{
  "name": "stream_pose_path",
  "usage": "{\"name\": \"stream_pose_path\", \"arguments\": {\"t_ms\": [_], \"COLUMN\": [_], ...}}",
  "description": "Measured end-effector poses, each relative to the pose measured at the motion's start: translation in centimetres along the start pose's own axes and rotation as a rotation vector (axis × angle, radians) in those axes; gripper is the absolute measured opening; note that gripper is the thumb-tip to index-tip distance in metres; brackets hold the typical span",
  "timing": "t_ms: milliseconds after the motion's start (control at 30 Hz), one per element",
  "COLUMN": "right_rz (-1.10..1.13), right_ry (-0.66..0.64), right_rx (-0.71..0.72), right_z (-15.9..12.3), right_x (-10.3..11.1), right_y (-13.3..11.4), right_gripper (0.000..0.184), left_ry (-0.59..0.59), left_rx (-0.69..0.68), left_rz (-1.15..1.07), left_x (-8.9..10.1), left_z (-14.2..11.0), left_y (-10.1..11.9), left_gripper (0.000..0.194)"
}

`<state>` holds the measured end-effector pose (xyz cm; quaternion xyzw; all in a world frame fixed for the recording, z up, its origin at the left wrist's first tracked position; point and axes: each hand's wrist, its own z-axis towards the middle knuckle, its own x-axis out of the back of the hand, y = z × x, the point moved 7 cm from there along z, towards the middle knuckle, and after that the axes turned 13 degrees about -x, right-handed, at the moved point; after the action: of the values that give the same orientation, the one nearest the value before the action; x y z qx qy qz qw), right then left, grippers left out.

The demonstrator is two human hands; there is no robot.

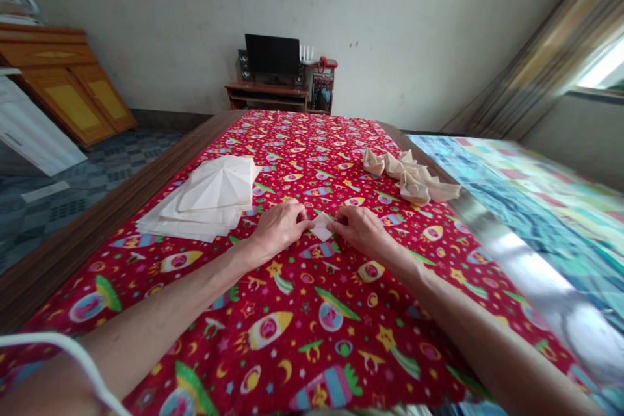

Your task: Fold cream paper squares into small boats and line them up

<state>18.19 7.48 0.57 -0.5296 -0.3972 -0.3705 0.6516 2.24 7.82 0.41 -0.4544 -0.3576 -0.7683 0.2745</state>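
Note:
A small folded piece of white paper lies on the red patterned tablecloth in the middle of the table. My left hand pinches its left edge with curled fingers. My right hand pinches its right edge the same way. Both hands rest on the cloth, almost touching each other. Most of the paper is hidden between my fingers.
A stack of creased white paper sheets lies to the left of my hands. Several folded beige paper pieces sit at the far right. A wooden table edge runs along the left. A bed with a coloured cover stands at the right.

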Motion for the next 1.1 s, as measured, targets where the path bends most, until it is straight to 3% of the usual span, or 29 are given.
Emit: {"name": "stream_pose_path", "arguments": {"t_ms": [233, 367, 500, 633, 733, 800, 900, 1000, 1100], "right_rz": [0.038, 0.201, 0.364, 0.426, 0.439, 0.448, 0.477, 0.501, 0.418], "right_ry": [0.038, 0.089, 0.125, 0.060, -0.029, -0.102, -0.144, 0.081, 0.239], "right_rx": [0.014, -0.018, -0.061, -0.069, -0.058, 0.003, 0.021, -0.009, 0.129], "right_z": [-0.1, -0.6, -1.0, -1.5, -1.8, -2.0, -2.2, -2.2, -2.7], "right_x": [-0.2, 0.1, 0.3, -0.2, -0.7, -0.8, -0.3, 1.8, 3.2], "right_y": [0.4, 0.8, 0.1, -1.2, -1.7, -2.1, -1.9, -1.2, -1.7], "right_gripper": [0.016, 0.017, 0.014, 0.020, 0.019, 0.021, 0.033, 0.033, 0.020], "left_ry": [0.075, 0.173, 0.174, 0.234, 0.313, 0.325, 0.261, 0.085, -0.010], "left_rx": [-0.063, -0.118, -0.129, -0.112, -0.122, -0.141, -0.196, -0.300, -0.390], "left_rz": [0.005, -0.089, -0.135, -0.083, -0.066, -0.056, 0.025, 0.141, 0.255], "left_x": [0.5, 1.4, 1.4, 1.0, 1.7, 2.5, 3.6, 3.4, 2.5], "left_z": [-0.8, -1.3, -1.5, -1.4, -1.1, -0.8, -0.3, -0.1, -0.3], "left_y": [-0.1, 0.6, 1.9, 2.9, 3.0, 2.8, 2.7, 3.5, 4.9], "left_gripper": [0.021, 0.025, 0.028, 0.017, 0.003, 0.007, 0.010, 0.013, 0.015]}}
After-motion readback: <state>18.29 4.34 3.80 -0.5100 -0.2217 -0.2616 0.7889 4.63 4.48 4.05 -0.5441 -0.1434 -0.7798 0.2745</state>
